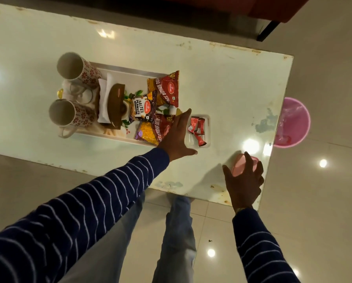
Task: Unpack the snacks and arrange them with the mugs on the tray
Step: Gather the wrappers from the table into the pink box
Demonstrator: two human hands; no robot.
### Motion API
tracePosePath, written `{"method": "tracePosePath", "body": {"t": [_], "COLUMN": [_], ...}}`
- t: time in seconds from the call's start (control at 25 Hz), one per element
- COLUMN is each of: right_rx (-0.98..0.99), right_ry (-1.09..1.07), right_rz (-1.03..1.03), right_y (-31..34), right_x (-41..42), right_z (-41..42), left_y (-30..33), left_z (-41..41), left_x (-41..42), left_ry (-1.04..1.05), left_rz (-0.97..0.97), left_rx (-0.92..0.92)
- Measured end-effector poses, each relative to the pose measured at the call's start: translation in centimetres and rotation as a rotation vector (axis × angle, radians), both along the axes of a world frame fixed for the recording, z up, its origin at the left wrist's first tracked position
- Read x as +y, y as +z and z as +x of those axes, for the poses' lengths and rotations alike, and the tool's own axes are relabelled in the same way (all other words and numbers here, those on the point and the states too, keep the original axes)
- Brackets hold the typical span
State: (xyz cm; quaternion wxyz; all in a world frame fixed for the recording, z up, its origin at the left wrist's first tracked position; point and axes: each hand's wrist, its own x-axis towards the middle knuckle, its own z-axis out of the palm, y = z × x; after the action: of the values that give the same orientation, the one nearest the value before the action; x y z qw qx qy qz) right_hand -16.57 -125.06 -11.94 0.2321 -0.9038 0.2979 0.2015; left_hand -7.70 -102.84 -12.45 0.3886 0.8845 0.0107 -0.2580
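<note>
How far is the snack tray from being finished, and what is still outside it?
Looks done: two floral mugs, salted peanuts packet and two Aloo Bhujia packets lie on the tray. In hand: the right hand is over a pink lid; the left hand reaches forward, open. Left: the small white dish of red sachets stands beside the tray.

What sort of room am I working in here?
Probably a living room or lounge at home: a low white table on glossy floor tiles, a red seat behind it, and a tray laid with mugs and snack packets.
</note>
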Motion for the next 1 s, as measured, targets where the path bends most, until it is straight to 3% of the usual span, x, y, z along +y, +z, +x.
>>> {"method": "tracePosePath", "body": {"t": [0.28,0.44,0.52,0.6,0.72,0.8,0.88,1.0], "right_rx": [-0.038,-0.192,-0.288,-0.33,-0.298,-0.291,-0.288,-0.267], "right_ry": [0.022,-0.233,-0.223,-0.241,-0.377,-0.337,-0.32,-0.291], "right_rz": [0.018,0.099,0.101,0.274,0.787,0.973,0.975,0.794], "right_y": [-0.5,0.8,1.5,2.4,4.2,4.9,5.5,5.6], "right_x": [-1.8,-2.8,-3.2,-2.7,-0.4,1.3,3.0,5.1], "right_z": [0.5,1.8,2.7,3.8,5.5,6.5,7.2,7.4], "left_y": [-1.6,-1.4,-1.3,-1.2,-0.8,-0.1,0.7,1.8], "left_z": [0.2,0.6,0.7,0.7,0.7,0.7,0.9,1.4], "left_x": [-0.6,-0.5,-0.5,-0.5,-0.5,-0.3,-0.1,0.1], "left_ry": [0.057,-0.021,-0.045,-0.039,-0.024,-0.029,-0.054,-0.11], "left_rz": [-0.104,-0.114,-0.122,-0.147,-0.215,-0.258,-0.291,-0.297], "left_rx": [-0.038,-0.041,-0.047,-0.064,-0.071,-0.074,-0.098,-0.13]}}
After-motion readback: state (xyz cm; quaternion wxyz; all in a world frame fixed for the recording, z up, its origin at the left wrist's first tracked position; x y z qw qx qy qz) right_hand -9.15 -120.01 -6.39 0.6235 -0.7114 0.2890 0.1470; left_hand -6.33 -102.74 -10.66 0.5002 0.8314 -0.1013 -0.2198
